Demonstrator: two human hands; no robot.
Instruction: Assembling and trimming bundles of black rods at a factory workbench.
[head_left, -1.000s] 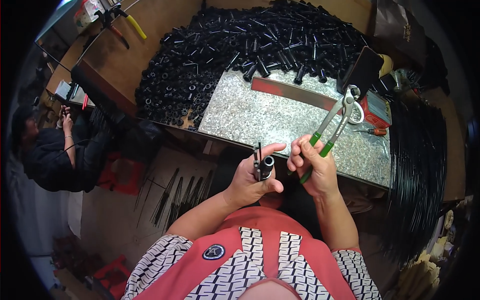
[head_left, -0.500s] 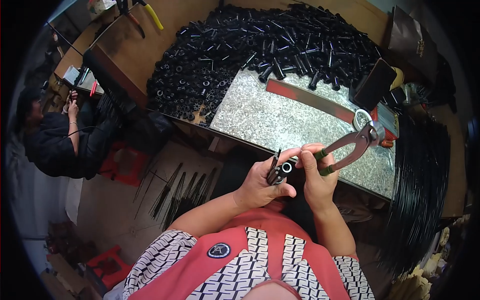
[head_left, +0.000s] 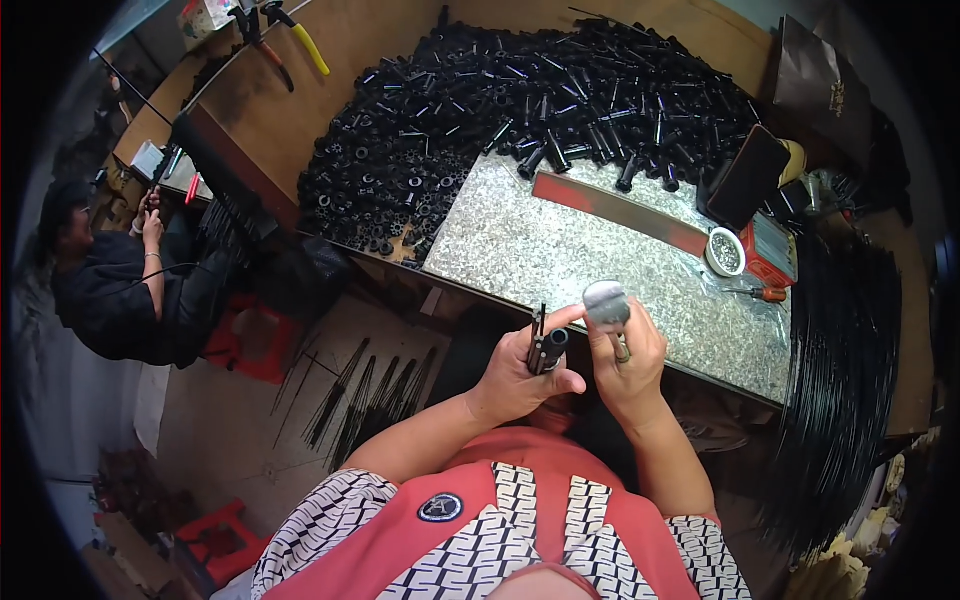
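My left hand (head_left: 500, 378) is closed round a black tube (head_left: 552, 348) with a round open end and some thin dark rods beside it. Its thumb points right and its index finger reaches toward my right hand (head_left: 634, 378). That hand grips a pair of pincers (head_left: 606, 304), whose broad grey metal head faces up; the handles are mostly hidden by the fingers. The tip of my left index finger is close to the pincers' head, and whether they touch I cannot tell. Both hands are in front of the workbench's near edge.
A large heap of black tubular parts (head_left: 540, 90) covers the back of the speckled bench top (head_left: 530, 250). A flat metal bar (head_left: 620, 212), a white bowl (head_left: 725, 252), a screwdriver (head_left: 768, 294) and a phone (head_left: 748, 172) lie right. Long black rods (head_left: 840, 390) hang at the right edge. Another person (head_left: 115, 280) works left.
The pincers have swung from pointing right over the bench to head-up beside my left hand. The tube in my left hand has shifted slightly left and tilted.
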